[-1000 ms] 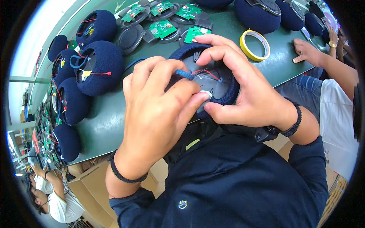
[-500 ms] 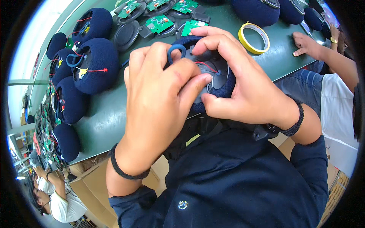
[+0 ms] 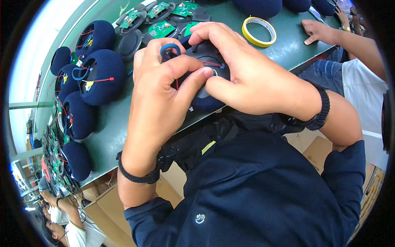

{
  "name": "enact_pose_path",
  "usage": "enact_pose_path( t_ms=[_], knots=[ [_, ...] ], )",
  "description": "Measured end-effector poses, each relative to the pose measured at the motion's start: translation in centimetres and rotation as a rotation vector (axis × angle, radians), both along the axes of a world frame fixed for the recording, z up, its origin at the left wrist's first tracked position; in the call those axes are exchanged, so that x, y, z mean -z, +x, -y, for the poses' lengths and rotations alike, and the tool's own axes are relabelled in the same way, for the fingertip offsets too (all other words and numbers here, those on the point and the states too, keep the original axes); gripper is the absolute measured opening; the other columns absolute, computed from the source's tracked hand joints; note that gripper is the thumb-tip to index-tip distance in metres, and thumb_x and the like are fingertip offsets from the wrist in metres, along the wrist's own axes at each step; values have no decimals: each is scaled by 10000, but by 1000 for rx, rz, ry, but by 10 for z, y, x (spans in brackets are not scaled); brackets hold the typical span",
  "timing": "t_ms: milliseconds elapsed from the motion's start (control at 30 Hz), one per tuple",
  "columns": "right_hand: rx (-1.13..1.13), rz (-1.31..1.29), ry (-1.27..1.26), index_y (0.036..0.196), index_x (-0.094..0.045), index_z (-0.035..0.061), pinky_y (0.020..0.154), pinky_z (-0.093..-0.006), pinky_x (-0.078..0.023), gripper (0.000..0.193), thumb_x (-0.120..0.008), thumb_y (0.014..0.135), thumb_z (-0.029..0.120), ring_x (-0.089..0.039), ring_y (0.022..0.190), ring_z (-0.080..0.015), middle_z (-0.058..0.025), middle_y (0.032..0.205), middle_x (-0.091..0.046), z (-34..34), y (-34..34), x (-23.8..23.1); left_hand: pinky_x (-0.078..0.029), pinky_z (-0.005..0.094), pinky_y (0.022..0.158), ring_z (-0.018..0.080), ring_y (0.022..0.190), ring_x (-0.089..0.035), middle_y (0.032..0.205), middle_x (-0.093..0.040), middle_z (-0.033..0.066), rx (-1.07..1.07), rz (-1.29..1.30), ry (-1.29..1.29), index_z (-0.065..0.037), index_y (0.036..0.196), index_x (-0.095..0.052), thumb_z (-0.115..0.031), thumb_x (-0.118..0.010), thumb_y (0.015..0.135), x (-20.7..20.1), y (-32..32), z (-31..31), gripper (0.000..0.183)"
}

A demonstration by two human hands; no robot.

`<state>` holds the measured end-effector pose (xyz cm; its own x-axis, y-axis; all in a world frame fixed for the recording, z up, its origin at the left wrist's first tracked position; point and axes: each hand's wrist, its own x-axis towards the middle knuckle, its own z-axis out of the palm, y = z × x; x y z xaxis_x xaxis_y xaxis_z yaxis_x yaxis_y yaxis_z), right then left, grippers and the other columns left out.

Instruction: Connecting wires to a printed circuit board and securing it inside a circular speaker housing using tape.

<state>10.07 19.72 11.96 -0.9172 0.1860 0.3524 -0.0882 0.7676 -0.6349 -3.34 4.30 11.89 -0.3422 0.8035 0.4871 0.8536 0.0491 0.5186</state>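
Note:
Both hands are around a round speaker shell (image 3: 207, 103) covered in navy knit fabric, held at the table's near edge. Its dark hollow interior faces up, with a thin red wire (image 3: 210, 64) across it. My left hand (image 3: 158, 86) is closed on the shell's left side, its thumb and forefinger bent together at the inner edge. A blue cord loop (image 3: 170, 50) sticks up by its fingers. My right hand (image 3: 255, 76) wraps the right side, fingers over the far rim and thumb close to the left thumb. What lies under the thumb tips is mostly hidden.
Several similar navy shells (image 3: 103, 78) with wires stand left. Black round parts with green circuit boards (image 3: 161, 29) lie at the back. A yellow tape roll (image 3: 258, 31) is right of them. A co-worker's hand (image 3: 319, 31) rests on the green table (image 3: 108, 133); a cardboard box (image 3: 111, 210) stands below.
The two thumb tips have drawn closer together on the shell. My right hand now covers the fabric rim that showed on the right. The whole view has shifted slightly.

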Motion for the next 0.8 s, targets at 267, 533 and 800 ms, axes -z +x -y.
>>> enact_pose_path(
  t_ms=[267,533,800],
  knots=[
    [-8,76,-401,1444,-445,9,1241,-336,-253,636,-563,823,-62,-371,1489,-214,-128,1493,-474,5,4,-1,-434,394,958,301,1057,-550,1073,-616,99,-18,-32,-79,-114,954,-785,-169,-805,830,-4,3,1,137],
    [-87,112,-555,1479,-447,52,727,-210,-464,610,-618,896,3,-521,899,-57,-49,1197,-577,1,3,-8,-458,440,868,351,989,-559,1009,-604,127,-75,-137,25,-116,941,-771,-158,-815,810,1,16,1,145],
    [-55,170,-564,1564,-374,33,1165,-297,-365,709,-513,876,-61,-417,1446,-174,-78,1542,-449,-1,5,-10,-465,446,844,375,984,-562,1001,-598,157,-82,-126,-10,-129,952,-769,-183,-800,830,-3,17,-6,136]
  ],
)
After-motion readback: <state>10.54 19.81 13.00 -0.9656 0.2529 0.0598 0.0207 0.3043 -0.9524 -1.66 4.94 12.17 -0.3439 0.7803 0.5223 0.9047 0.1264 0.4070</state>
